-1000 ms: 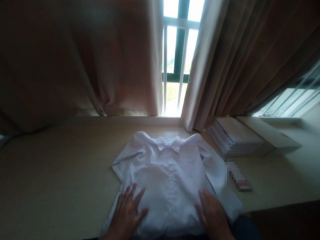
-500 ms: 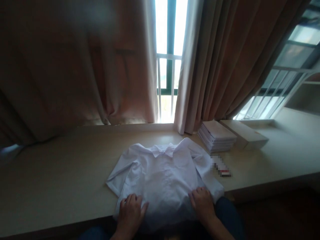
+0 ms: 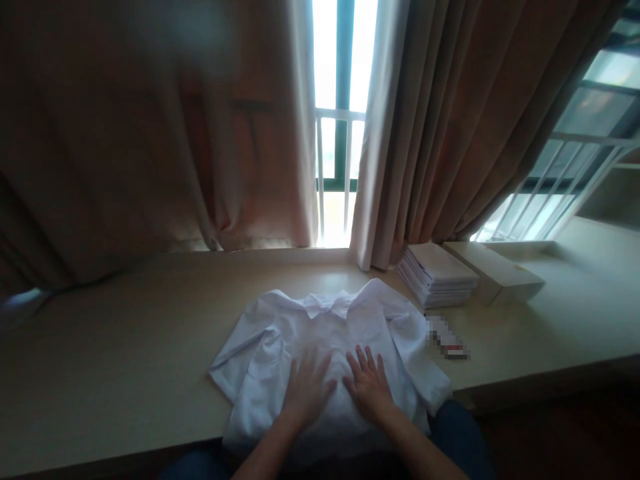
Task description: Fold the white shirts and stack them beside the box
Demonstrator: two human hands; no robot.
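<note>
A white collared shirt (image 3: 265,363) lies front up, its collar toward the window and its lower part reaching over the near edge toward my lap. My left hand (image 3: 307,387) is on the left half of the shirt's front, fingers spread and a little blurred. Beside it, my right hand (image 3: 369,383) rests flat on the right half with its fingers apart. Neither hand grips the cloth. The sleeves lie out at both sides of the shirt.
The shirt is on a pale wooden ledge (image 3: 125,347). At the back right sit a stack of folded white cloth (image 3: 440,273) and a pale box (image 3: 500,273). A pixelated item (image 3: 447,339) lies right of the shirt. Brown curtains (image 3: 450,120) frame the barred window (image 3: 333,153).
Both hands have moved inward and up from the shirt's lower sides to the middle of its front. Their curled fingers have spread out flat.
</note>
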